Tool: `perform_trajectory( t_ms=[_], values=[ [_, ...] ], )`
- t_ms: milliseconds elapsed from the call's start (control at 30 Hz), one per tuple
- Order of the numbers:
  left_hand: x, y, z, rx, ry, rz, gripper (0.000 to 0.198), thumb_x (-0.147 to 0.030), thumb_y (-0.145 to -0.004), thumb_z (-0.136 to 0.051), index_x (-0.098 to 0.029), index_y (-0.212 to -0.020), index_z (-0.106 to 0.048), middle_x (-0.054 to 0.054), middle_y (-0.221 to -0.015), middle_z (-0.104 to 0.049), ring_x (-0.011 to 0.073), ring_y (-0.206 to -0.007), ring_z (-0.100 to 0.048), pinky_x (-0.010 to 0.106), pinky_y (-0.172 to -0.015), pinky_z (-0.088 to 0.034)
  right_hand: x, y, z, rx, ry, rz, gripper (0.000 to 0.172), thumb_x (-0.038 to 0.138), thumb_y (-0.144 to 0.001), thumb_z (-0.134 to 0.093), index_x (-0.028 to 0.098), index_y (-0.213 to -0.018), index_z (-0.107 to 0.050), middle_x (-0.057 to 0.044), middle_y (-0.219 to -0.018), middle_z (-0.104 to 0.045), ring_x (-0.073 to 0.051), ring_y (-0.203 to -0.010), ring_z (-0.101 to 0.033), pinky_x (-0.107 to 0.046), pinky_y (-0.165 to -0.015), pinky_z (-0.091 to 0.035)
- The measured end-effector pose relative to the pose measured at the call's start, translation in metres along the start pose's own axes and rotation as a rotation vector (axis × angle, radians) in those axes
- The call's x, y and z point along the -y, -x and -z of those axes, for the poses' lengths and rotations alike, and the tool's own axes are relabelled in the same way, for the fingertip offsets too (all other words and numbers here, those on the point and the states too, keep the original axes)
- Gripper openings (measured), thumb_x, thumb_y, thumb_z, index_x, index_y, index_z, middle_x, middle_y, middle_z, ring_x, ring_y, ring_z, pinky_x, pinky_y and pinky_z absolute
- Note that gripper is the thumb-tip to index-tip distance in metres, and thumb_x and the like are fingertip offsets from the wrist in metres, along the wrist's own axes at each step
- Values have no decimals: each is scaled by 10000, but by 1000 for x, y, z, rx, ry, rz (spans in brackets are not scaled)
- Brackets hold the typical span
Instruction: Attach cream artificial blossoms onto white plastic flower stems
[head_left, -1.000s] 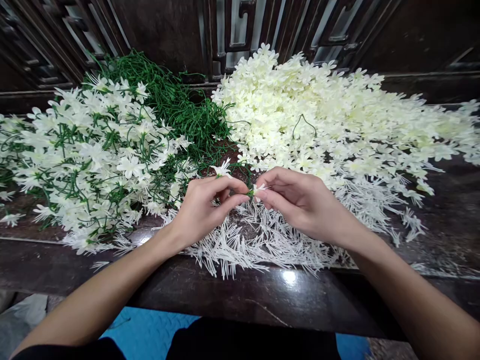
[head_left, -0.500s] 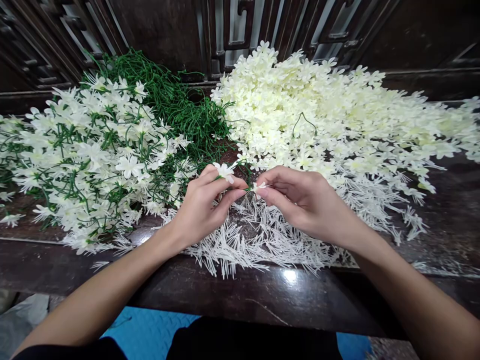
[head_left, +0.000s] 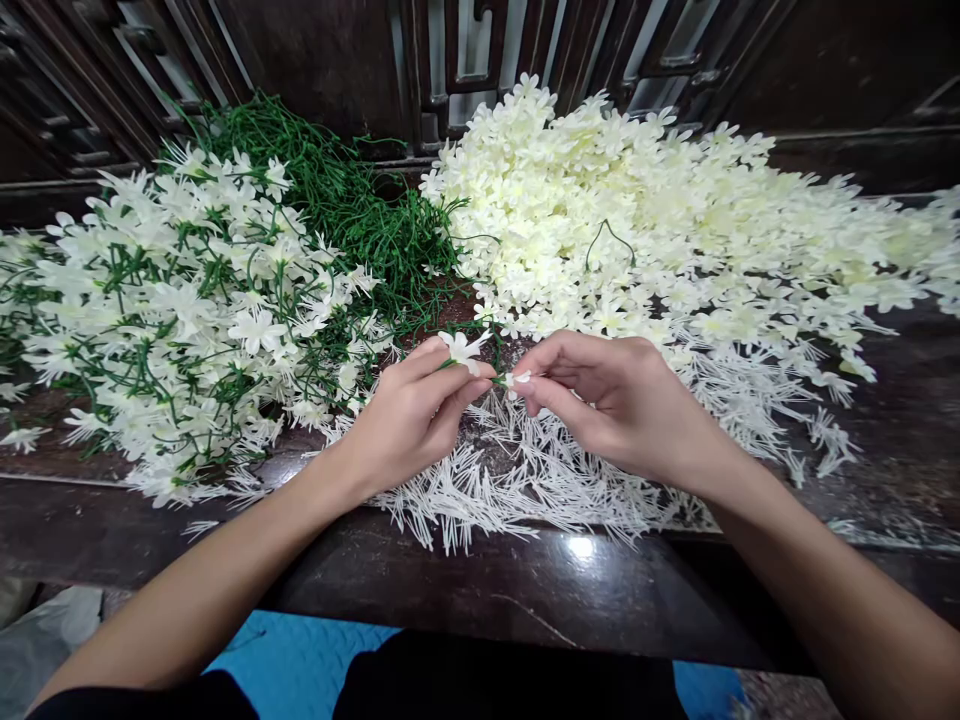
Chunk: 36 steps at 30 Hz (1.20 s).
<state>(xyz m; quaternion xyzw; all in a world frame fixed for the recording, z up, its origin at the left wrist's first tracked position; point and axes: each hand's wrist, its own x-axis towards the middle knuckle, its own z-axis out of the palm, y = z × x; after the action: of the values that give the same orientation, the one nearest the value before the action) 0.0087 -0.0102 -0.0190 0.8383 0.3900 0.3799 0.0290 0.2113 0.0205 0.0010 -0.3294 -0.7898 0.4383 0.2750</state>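
Observation:
Between thumb and fingers, my left hand (head_left: pixel 420 405) pinches a green plastic flower stem (head_left: pixel 498 379). One white artificial flower (head_left: pixel 463 350) on it rises above the left fingers. My right hand (head_left: pixel 607 400) is closed on a second small white flower (head_left: pixel 516 381) at the stem's tip, its fingertips pressed to the petals. The two hands are close together, a short gap apart. Below them lies a spread of thin white stamens (head_left: pixel 510 490) on the dark wooden bench (head_left: pixel 450 590).
Finished-looking white flowers on green stems (head_left: pixel 172 330) are heaped at left. Behind them lies a tangle of bare green stems (head_left: pixel 322 190). Loose cream petals (head_left: pixel 600 210) form a large pile at right, with one green stem (head_left: pixel 611 243) on top. Carved dark wood (head_left: pixel 322 60) stands behind.
My left hand has shifted very slightly, and the flower above its fingers has turned and moved a little right. My right hand keeps its pinch at the stem tip.

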Motion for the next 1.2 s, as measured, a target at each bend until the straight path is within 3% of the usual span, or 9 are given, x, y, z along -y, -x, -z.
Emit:
perform_trajectory(
  t_ms=[267, 433, 700, 933, 1200],
  values=[
    [0, -3, 4, 56, 2, -43, 159, -130, -916, -487, -102, -841, -625, 47, -709, -598, 152, -648, -475, 291, -628, -424, 4, 0, 2, 22, -43, -2, 37, 201, -873, -588, 210, -844, -609, -5, -697, -660, -117, -603, -632, -251, -547, -549],
    [4, -2, 3, 74, -18, -92, 143, -100, -902, -487, -113, -894, -630, 63, -765, -600, 167, -708, -476, 297, -646, -431, 5, -1, 3, 28, 12, 27, 41, 218, -873, -587, 202, -850, -617, -7, -707, -667, -119, -606, -631, -255, -558, -540],
    [6, 1, 0, 63, 101, -27, 106, -97, -901, -521, -135, -927, -617, 47, -836, -687, 121, -647, -541, 244, -614, -445, 4, -2, 3, 51, 3, 33, 76, 239, -885, -571, 192, -836, -604, -21, -747, -654, -126, -626, -602, -272, -561, -519],
    [0, -1, 1, 50, 66, 20, 114, -113, -894, -520, -126, -844, -621, 38, -733, -689, 116, -578, -514, 233, -550, -431, 5, 0, 3, 67, 40, 52, 94, 222, -899, -558, 177, -854, -628, -12, -710, -631, -99, -562, -546, -229, -470, -434],
    [3, 0, -1, 14, 123, -9, 99, -101, -880, -549, -130, -864, -642, 40, -755, -719, 110, -595, -576, 236, -589, -472, 5, -1, 3, 66, 60, 52, 95, 211, -909, -521, 187, -878, -608, -2, -680, -613, -101, -519, -528, -240, -425, -402]
  ],
)
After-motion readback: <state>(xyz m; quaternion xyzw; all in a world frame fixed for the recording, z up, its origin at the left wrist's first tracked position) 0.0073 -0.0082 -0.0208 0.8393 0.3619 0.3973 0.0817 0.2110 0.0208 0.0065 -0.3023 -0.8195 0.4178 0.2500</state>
